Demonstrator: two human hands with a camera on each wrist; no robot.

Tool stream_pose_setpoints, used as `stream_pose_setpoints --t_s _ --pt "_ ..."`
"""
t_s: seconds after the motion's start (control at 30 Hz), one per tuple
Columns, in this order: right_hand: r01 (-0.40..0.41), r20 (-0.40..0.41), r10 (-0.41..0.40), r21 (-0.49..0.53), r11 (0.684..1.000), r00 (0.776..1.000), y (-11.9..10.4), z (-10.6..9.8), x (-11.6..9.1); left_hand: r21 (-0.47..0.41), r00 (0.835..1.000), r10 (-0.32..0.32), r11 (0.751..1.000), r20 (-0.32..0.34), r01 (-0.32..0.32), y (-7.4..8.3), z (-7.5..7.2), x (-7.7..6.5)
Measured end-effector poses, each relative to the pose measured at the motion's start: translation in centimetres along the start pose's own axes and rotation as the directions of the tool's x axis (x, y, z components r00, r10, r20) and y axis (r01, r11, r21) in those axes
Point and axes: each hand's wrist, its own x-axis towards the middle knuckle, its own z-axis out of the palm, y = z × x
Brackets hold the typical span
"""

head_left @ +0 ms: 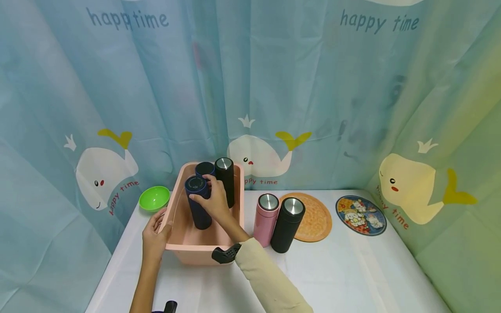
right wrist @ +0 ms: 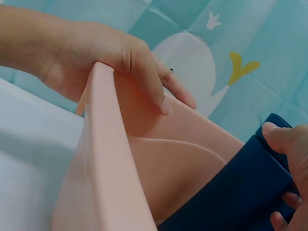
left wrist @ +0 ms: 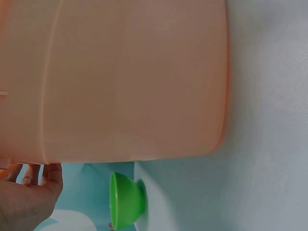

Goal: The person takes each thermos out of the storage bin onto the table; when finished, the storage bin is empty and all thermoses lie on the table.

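Observation:
A pink plastic bin [head_left: 195, 248] stands on the table, with my left hand [head_left: 154, 238] gripping its left rim. In the right wrist view, that hand's [right wrist: 120, 57] thumb lies over the inner wall. My right hand [head_left: 217, 202] reaches into the bin and holds a dark blue thermos bottle [head_left: 200, 213] near its lid, thumb and fingers on opposite sides. The bottle [right wrist: 231, 187] leans slightly. Behind it stand another dark blue bottle [head_left: 204, 168] and a black bottle [head_left: 225, 182] with a silver lid. Whether the held bottle touches the bin floor is unclear.
Right of the bin, a pink bottle [head_left: 264, 224] and a black bottle [head_left: 287, 230] stand side by side. Behind them lies an orange round mat [head_left: 318, 221], with a patterned oval mat [head_left: 362, 216] farther right. A green bowl [head_left: 154, 199] sits at the left, before a curtain [head_left: 274, 87].

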Motion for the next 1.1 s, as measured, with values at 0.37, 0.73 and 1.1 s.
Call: stream_pose_setpoints --t_s 0.37,0.73,1.1 --pt "0.029 0.019 -0.029 0.006 1.0 0.999 0.18 -0.22 0.04 0.006 1.0 0.0 1.0 0.001 0.0 0.07 0.04 -0.04" --pt "0.077 0.008 -0.077 0.043 0.996 0.997 0.45 -0.09 -0.11 0.009 1.0 0.003 1.0 0.0 -0.003 0.12 0.0 -0.13" --pt "0.039 0.027 -0.037 -0.048 0.998 0.999 0.35 -0.23 -0.36 0.001 1.0 -0.007 1.0 -0.001 0.007 0.22 0.03 -0.03"
